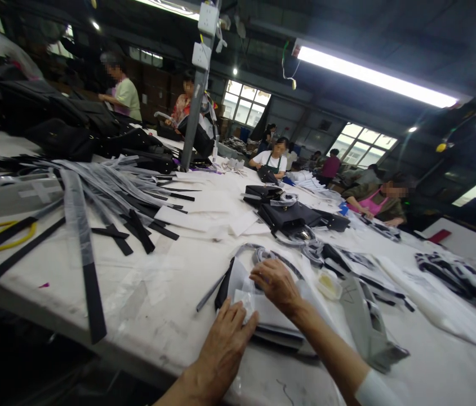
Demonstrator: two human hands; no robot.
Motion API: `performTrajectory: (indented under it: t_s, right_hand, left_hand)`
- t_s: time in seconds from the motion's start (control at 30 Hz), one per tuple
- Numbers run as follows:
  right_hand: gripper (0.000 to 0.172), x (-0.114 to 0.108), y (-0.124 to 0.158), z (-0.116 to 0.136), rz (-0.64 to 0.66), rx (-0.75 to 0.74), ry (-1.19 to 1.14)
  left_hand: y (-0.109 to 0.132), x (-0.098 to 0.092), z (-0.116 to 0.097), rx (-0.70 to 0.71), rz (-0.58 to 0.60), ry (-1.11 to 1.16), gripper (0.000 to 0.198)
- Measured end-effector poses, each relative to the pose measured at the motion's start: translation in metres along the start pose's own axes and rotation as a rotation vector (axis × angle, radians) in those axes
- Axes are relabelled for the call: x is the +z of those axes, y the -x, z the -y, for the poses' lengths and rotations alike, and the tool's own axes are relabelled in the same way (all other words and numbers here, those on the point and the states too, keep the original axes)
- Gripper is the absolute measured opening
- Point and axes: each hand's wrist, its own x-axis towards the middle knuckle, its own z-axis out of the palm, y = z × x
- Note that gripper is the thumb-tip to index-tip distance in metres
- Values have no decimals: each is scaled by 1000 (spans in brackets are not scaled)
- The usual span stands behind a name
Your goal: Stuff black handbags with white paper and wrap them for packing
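Note:
My left hand (224, 343) lies flat with fingers stretched out on a stack of flat pieces wrapped in white paper (263, 316) near the table's front edge. My right hand (277, 283) rests on the far side of the same stack, fingers curled down onto the paper. A dark strap (223, 285) runs along the stack's left side. A small clear cup of yellowish paste (329, 282) stands just right of my right hand.
Long black straps in clear sleeves (94, 197) fan across the white table (170, 265) at left. Black handbags (292, 217) sit mid-table. A grey tool (368, 327) lies at right. A pole (193, 113) rises behind. Several other people work at the far tables.

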Motion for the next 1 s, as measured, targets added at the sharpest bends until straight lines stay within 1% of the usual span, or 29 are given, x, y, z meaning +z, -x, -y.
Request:
performTrajectory:
  t_s: [0.1, 0.17, 0.23, 0.27, 0.3, 0.4, 0.47, 0.53, 0.63, 0.7, 0.73, 0.83, 0.87, 0.9, 0.93, 0.97, 1.0]
  right_hand:
    - [22, 23, 27, 6, 7, -62, -167]
    - [28, 31, 34, 6, -13, -11, -139]
    - [33, 32, 39, 8, -70, 74, -93]
    - [35, 31, 42, 10, -82, 93, -94]
    - [36, 29, 46, 14, -72, 85, -115]
    - [42, 23, 66, 29, 25, -14, -201]
    - [56, 23, 80, 38, 63, -57, -215]
    - [70, 25, 91, 46, 58, -67, -200]
    - [78, 31, 98, 57, 5, -57, -204]
    - [73, 32, 98, 65, -32, -64, -255]
    - [66, 31, 98, 68, -55, -72, -296]
    - [27, 31, 103, 76, -166, -95, -458]
    - [18, 32, 108, 77, -217, -69, -525]
    - [14, 35, 114, 77, -260, -7, -608]
    - [15, 39, 122, 76, -293, 105, -720]
    - [17, 44, 132, 75, -316, 270, -873]
    - [22, 49, 142, 73, -332, 474, -1064]
  left_hand:
    - [-2, 1, 1, 4, 3, 20, 48]
    - [-3, -1, 1, 2, 19, 33, 49]
    - [-4, -5, 1, -3, 27, 43, 52]
    - [-4, -7, 1, -3, 24, 52, 53]
    - [-4, -9, 1, 1, 15, 69, 54]
    - [-4, -12, 4, 4, -36, 133, 57]
    - [-2, -11, 8, -1, -85, 144, 59]
    - [0, -9, 11, -3, -117, 129, 61]
    - [1, -9, 13, -9, -105, 122, 64]
    - [-1, -12, 13, -22, -93, 130, 68]
    - [-1, -14, 13, -21, -85, 134, 69]
    - [-4, -20, 12, 33, -46, 106, 69]
    - [-4, -21, 12, 61, -29, 86, 69]
    - [-5, -22, 12, 84, -15, 68, 69]
    - [-5, -22, 12, 100, -7, 55, 69]
    - [-4, -22, 13, 106, -5, 50, 69]
    - [-4, -23, 13, 106, -12, 53, 68]
